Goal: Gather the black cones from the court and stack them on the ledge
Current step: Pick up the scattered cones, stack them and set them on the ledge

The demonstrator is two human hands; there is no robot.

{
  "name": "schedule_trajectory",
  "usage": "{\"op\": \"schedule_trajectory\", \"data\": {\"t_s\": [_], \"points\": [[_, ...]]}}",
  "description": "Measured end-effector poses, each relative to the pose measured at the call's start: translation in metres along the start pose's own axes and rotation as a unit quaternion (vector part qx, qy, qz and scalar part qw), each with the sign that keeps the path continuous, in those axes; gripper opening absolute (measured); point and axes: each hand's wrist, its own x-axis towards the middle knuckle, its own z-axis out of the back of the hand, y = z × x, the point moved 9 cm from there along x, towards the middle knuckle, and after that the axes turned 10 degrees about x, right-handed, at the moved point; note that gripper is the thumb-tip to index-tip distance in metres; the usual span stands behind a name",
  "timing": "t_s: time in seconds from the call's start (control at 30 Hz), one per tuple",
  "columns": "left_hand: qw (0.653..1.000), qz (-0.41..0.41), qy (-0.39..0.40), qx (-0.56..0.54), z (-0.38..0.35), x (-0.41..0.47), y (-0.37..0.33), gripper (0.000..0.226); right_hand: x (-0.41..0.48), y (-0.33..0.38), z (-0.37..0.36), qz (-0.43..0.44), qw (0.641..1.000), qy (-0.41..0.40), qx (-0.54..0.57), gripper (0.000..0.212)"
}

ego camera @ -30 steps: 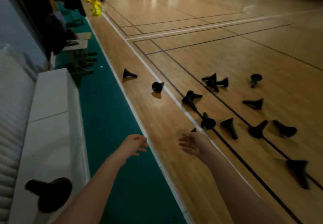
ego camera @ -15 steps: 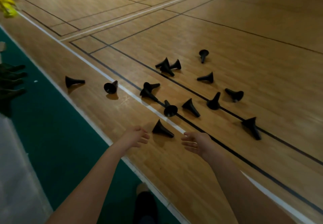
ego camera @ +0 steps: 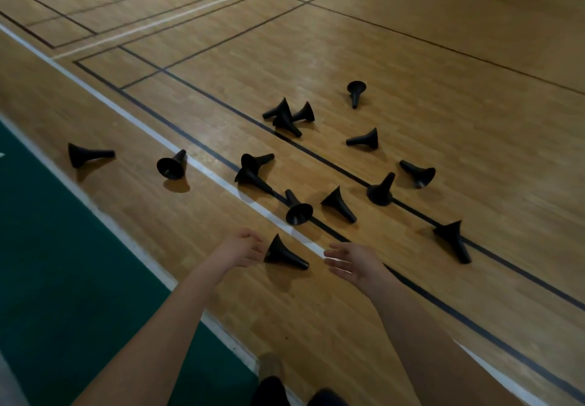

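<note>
Several black cones lie tipped over on the wooden court. The nearest cone (ego camera: 282, 253) lies on its side between my hands. My left hand (ego camera: 241, 248) hovers just left of its wide base with loosely curled fingers and holds nothing. My right hand (ego camera: 351, 262) is to the cone's right, palm inward, fingers relaxed and empty. More cones lie beyond, among them one on the white line (ego camera: 297, 209), a crossed pair (ego camera: 253, 169) and two apart at the left (ego camera: 85, 154), (ego camera: 172, 165). The ledge is out of view.
A green floor strip (ego camera: 57, 263) runs along the left, edged by a white line. Black and white court lines cross the wood. My dark shoes (ego camera: 272, 390) show at the bottom edge. Open wooden floor stretches to the far right and back.
The view swung right and down, away from the ledge and the cone on it. Both empty hands have moved toward the nearest cone, which now lies between them.
</note>
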Motion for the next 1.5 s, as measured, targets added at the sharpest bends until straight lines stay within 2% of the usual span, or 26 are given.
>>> {"op": "schedule_trajectory", "data": {"t_s": [0.17,0.4,0.77,1.0,1.23,1.37,1.5], "points": [[1.0,0.015,0.012,0.013,0.019,0.051,-0.025,0.021,0.039,0.026,-0.025,-0.031,0.999,-0.007,0.022,0.02],[0.995,0.05,0.045,0.071,0.007,0.126,-0.052,0.022,0.119,0.064,-0.014,-0.031,0.997,-0.059,0.041,0.025],[0.991,0.09,0.037,0.089,-0.023,0.262,-0.045,0.022,0.258,0.084,0.002,-0.087,0.992,-0.087,-0.026,0.026],[0.99,0.096,0.004,0.105,-0.044,0.379,0.004,0.023,0.378,0.016,0.013,-0.143,0.98,-0.122,-0.07,0.034],[0.974,0.101,0.028,0.2,-0.092,0.51,0.095,0.02,0.519,-0.085,0.019,-0.164,0.975,-0.107,-0.1,0.041],[0.954,0.109,0.06,0.271,-0.132,0.583,0.156,0.034,0.599,-0.154,0.028,-0.186,0.972,-0.09,-0.107,0.052],[0.952,0.096,0.074,0.281,-0.173,0.649,0.205,0.046,0.673,-0.225,0.039,-0.213,0.964,-0.082,-0.139,0.056]]}}
